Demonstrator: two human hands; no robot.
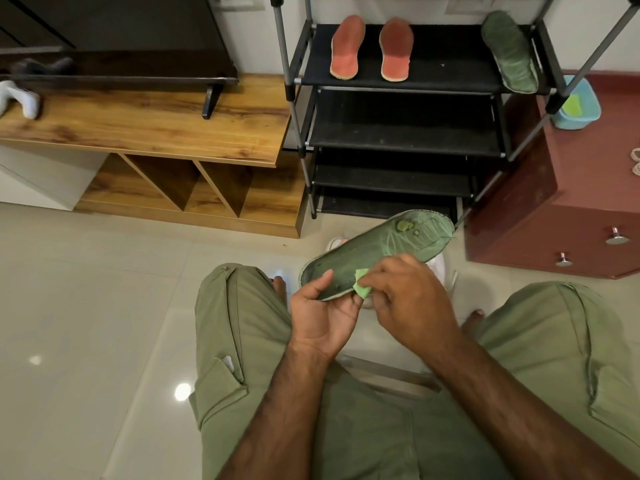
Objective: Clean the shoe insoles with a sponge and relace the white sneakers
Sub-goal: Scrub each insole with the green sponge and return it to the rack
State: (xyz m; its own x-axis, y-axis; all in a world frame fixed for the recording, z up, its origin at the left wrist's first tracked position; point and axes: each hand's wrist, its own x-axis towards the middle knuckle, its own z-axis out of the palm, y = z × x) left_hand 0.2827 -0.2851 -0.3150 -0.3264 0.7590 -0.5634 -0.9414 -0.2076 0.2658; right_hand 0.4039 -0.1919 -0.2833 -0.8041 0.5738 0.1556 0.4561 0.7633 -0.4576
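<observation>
My left hand (320, 315) grips the near end of a green insole (377, 245), thumb on top, holding it out over the floor between my knees. My right hand (408, 296) pinches a small light-green sponge (362, 289) against the insole's near edge. A foamy blob sits on the insole's far part. On the top shelf of the black shoe rack (398, 140) lie two orange insoles (370, 48) and a second green insole (510, 51). Parts of a white sneaker (437, 265) show on the floor under the held insole; most of it is hidden.
A wooden bench (145, 133) with open cubbies stands to the left, with a white sock on it. A maroon cabinet (561, 220) to the right carries a blue tub (576, 105) holding something green. I sit with my knees apart above the glossy tiled floor (104, 306).
</observation>
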